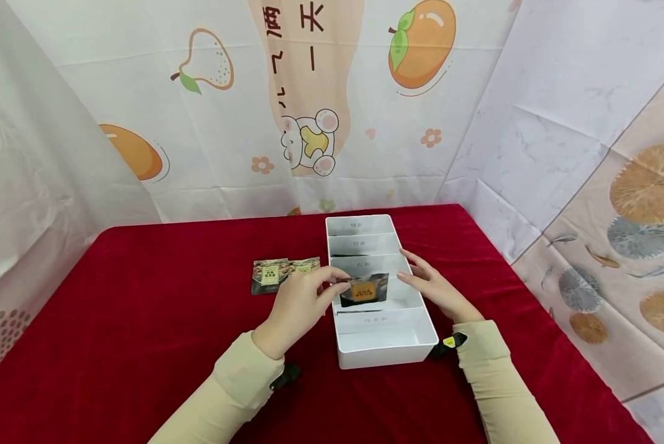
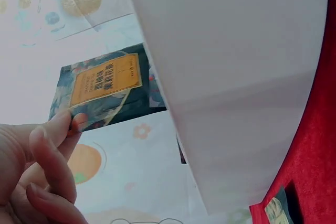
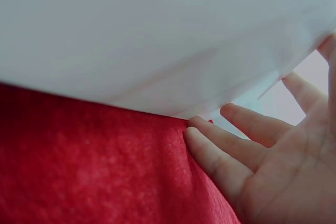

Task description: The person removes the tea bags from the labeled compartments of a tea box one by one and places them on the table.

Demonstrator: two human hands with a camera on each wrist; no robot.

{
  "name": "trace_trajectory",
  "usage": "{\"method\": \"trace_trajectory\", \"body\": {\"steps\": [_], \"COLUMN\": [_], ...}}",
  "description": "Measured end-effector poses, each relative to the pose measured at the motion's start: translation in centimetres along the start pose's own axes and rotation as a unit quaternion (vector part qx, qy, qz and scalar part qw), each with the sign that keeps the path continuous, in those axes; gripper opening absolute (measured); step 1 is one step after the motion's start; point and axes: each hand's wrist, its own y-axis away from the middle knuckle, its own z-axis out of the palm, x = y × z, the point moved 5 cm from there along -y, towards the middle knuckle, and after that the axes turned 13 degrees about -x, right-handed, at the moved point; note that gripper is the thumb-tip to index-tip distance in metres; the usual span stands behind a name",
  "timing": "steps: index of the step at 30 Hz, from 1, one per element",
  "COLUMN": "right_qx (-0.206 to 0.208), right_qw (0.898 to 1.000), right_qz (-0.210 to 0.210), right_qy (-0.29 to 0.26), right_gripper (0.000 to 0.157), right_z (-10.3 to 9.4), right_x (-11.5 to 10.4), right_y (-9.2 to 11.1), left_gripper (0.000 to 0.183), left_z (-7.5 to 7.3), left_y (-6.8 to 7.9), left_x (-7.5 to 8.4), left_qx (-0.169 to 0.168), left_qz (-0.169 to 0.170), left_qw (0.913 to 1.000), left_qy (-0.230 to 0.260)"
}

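In the head view my left hand (image 1: 301,302) pinches a dark sachet (image 1: 371,292) with an orange label by one edge, over a middle compartment of the white divided box (image 1: 384,356). In the left wrist view, thumb and fingers grip the corner of that sachet (image 2: 128,95), beside the box wall (image 2: 236,77). My right hand (image 1: 434,287) rests against the box's right side, fingers fairly straight. From the right wrist, the fingertips of the right hand (image 3: 278,156) touch the outer wall of the box (image 3: 131,40). Dark edges of items show inside some compartments.
Left of the box, two dark packets with pale yellow-green labels lie on the red cloth: one packet (image 1: 268,277) and another packet (image 1: 308,265) next to it. The red tablecloth (image 1: 160,320) covers the table. Printed curtains (image 1: 210,135) stand behind and at the sides.
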Motion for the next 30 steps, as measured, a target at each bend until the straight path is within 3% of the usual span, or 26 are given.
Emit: {"method": "trace_trajectory", "body": {"steps": [5, 9, 20, 30], "right_qx": [-0.002, 0.0, 0.0, -0.002], "right_qw": [1.0, 1.0, 1.0, 1.0], "right_qz": [0.0, 0.001, 0.003, -0.002], "right_qy": [0.002, 0.002, 0.0, 0.001], "right_gripper": [0.073, 0.073, 0.074, 0.073], "right_z": [0.0, 0.0, 0.0, 0.1], "right_x": [-0.1, -0.1, 0.0, -0.1], "right_y": [0.0, 0.0, 0.1, 0.2], "left_gripper": [0.011, 0.011, 0.016, 0.013], "left_z": [-0.9, -1.3, -2.7, -4.2], "left_y": [0.0, 0.0, 0.0, 0.0], "left_x": [0.1, -0.1, -0.7, -1.4], "left_qx": [0.046, 0.061, 0.067, 0.076], "left_qz": [0.001, 0.001, -0.03, -0.025], "left_qw": [0.9989, 0.9978, 0.9956, 0.9922], "left_qy": [0.013, 0.024, 0.059, 0.095]}}
